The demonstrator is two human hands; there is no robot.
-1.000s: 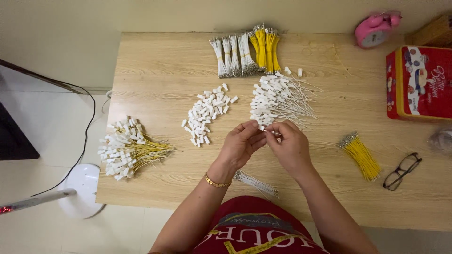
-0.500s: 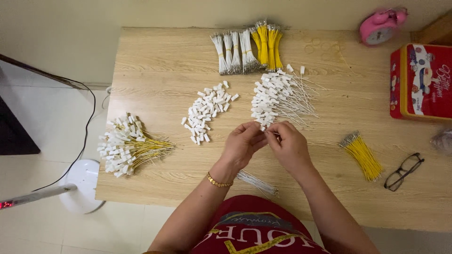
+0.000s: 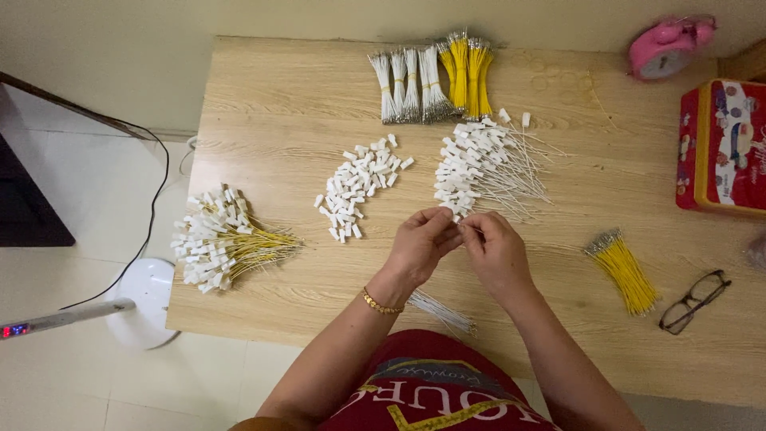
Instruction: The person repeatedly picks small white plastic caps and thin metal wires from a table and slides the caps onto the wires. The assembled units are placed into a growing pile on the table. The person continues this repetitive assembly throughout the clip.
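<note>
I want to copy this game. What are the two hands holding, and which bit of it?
The left hand and right hand pinch something tiny between their fingertips, beside the pile of white-wire connectors. It is too hidden to tell what, or which part.

Head view: both hands meet at mid-table, fingertips pinched together on a small white piece.

Left hand (image 3: 420, 247) and right hand (image 3: 496, 254) touch just below the pile of white-capped white wires (image 3: 483, 169). Loose white caps (image 3: 357, 187) lie left of it; capped yellow wires (image 3: 223, 243) near the wooden table (image 3: 287, 104) left edge; bare yellow wires (image 3: 624, 270) right; glasses (image 3: 694, 301) beside them.
</note>
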